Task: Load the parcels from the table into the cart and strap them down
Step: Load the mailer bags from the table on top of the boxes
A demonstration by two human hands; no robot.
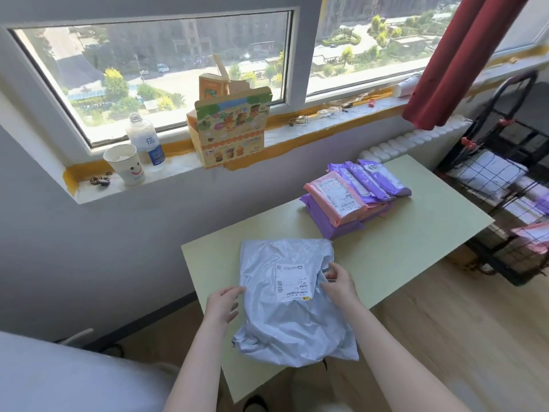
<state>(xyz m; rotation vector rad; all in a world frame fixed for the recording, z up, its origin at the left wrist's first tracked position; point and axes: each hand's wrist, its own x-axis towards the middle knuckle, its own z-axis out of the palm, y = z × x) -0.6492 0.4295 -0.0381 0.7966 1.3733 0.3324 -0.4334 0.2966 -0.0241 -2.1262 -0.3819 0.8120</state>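
A large pale blue-grey parcel with a white shipping label lies on the near end of the light green table, its lower end hanging over the front edge. My left hand touches the parcel's left edge with loosely bent fingers. My right hand pinches a fold of the bag at its right side. A stack of purple and pink parcels sits at the table's far end. The black wire cart stands to the right of the table, with several parcels inside.
A windowsill behind the table holds a paper cup, a bottle and a colourful cardboard box. A red curtain hangs above the cart. A white radiator runs under the sill. Wooden floor lies at right.
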